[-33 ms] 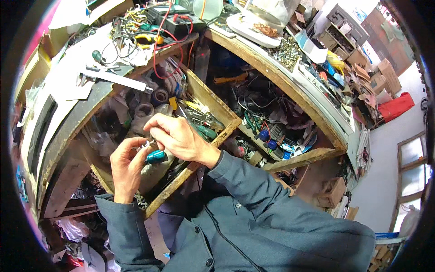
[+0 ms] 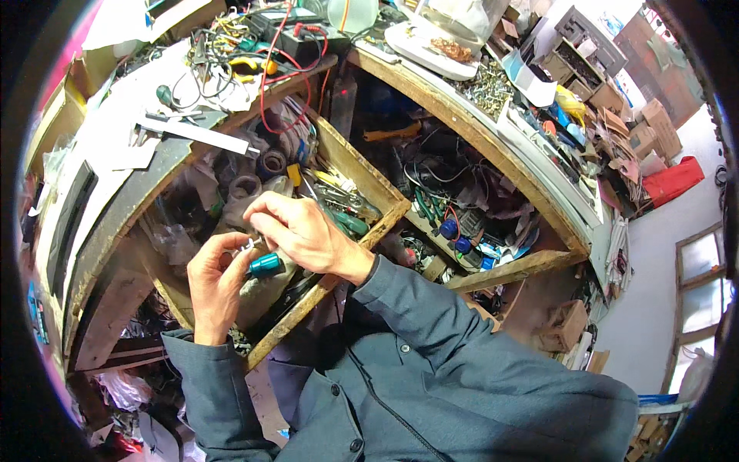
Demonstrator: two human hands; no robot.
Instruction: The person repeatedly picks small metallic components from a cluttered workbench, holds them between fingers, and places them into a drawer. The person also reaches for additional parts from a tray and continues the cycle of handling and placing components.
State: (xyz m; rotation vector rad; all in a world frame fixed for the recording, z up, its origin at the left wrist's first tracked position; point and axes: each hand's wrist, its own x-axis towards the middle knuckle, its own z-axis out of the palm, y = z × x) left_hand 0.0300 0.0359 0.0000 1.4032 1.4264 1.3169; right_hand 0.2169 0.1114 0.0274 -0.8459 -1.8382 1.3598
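Over an open wooden drawer [image 2: 300, 309], both of my hands meet. My left hand [image 2: 214, 286] is closed in a pinch around a small shiny metal piece [image 2: 248, 246] at its fingertips. Just to its right, my right hand [image 2: 306, 237] is closed, fingers curled toward that piece; whatever lies inside the curl is hidden. Between the hands a short teal cylinder [image 2: 265, 265] shows, tilted, beneath the right palm. Which hand supports it I cannot tell. Below them the drawer holds tape rolls [image 2: 272, 162], a green-handled tool [image 2: 351, 224] and plastic bags.
A cluttered bench on the left carries a caliper-like tool [image 2: 192, 135], loose leads and a black meter box [image 2: 296, 38] with red wires. To the right, another open compartment [image 2: 493, 269] holds cables and blue-capped parts. Screws [image 2: 486, 92] are heaped on the right bench.
The teal cylinder has turned very slightly between the hands, and the right fingertips have shifted a little. Everything else stays put.
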